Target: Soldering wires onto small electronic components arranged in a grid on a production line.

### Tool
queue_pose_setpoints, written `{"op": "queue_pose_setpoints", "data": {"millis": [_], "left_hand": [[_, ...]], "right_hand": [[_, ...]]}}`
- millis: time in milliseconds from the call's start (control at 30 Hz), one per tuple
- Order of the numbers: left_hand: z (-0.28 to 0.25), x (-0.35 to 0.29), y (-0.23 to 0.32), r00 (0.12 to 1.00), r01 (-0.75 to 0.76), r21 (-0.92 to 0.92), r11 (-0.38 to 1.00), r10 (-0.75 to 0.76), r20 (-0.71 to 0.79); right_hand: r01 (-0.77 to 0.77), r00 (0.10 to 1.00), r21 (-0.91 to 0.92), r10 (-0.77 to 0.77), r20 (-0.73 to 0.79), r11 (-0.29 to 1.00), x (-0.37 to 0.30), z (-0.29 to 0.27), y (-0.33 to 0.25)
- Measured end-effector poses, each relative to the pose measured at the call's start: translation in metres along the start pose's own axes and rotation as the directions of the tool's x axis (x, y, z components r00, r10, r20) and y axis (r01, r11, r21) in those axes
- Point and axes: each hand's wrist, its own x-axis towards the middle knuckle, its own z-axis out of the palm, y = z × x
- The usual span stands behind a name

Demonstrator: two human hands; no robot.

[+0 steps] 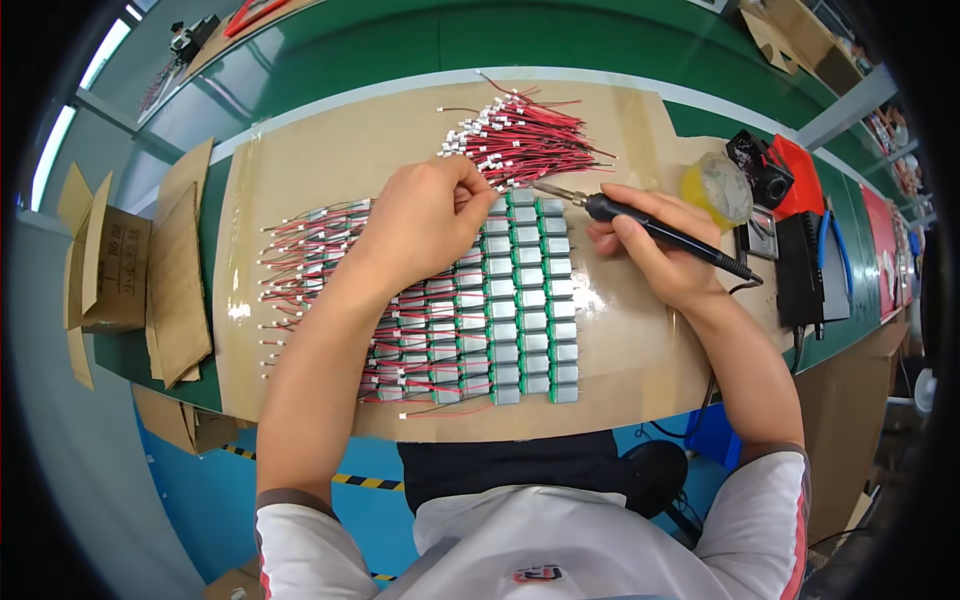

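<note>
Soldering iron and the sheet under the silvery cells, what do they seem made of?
Soldering iron: handle probably plastic, smooth black with a soft sheen; shaft likely metal, from its thin, shiny look. Sheet: apparently cardboard, matte brown; glossy strips across it look like clear tape.

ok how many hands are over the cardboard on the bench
2: left hand over the far end of the batteries, right hand around the soldering iron.
</note>
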Motion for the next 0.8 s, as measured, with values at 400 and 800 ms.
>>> {"op": "queue_pose_setpoints", "data": {"millis": [400, 800], "left_hand": [[-0.0011, 0.0026, -0.0018, 0.999, 0.03, -0.043, 0.999, -0.029, 0.019], [-0.0001, 0.0041, -0.0036, 1.0, 0.016, -0.014, 1.0, -0.016, 0.005]], "right_hand": [[0.047, 0.999, -0.042, -0.047, 0.011, 0.998, 0.0047, 0.0026, 0.0029], [0.074, 0.992, -0.114, -0.062, 0.112, 0.991, 0.0061, -0.0045, 0.0034]]}}
